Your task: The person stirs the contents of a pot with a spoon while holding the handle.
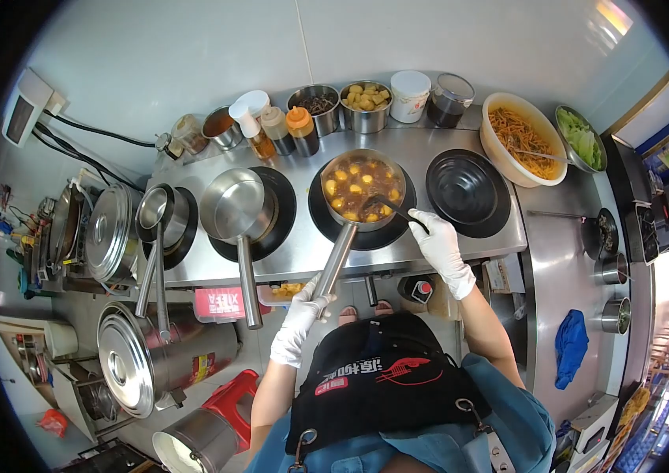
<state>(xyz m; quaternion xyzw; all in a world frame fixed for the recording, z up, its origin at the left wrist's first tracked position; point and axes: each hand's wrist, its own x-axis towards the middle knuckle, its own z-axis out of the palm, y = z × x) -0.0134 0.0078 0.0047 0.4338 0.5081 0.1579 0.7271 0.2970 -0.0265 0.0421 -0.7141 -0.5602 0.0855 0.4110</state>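
My left hand (303,311), in a white glove, is closed round the long metal handle of a saucepan (342,256). The pan sits on a black burner and holds brown broth with several yellow pieces (356,180). In my right hand (435,238), also gloved in white, is the handle of a black ladle (399,211). Its head dips into the broth at the pan's lower right side. An empty saucepan (233,203) stands on the burner to the left, and a bare black burner (468,191) lies to the right.
Behind the burners stand sauce bottles (301,130), a pot of yellow chunks (366,97) and white tubs (411,96). A large bowl of orange shreds (521,140) is at the back right. Smaller pans (162,214) and a tall steel pot (125,359) are at left.
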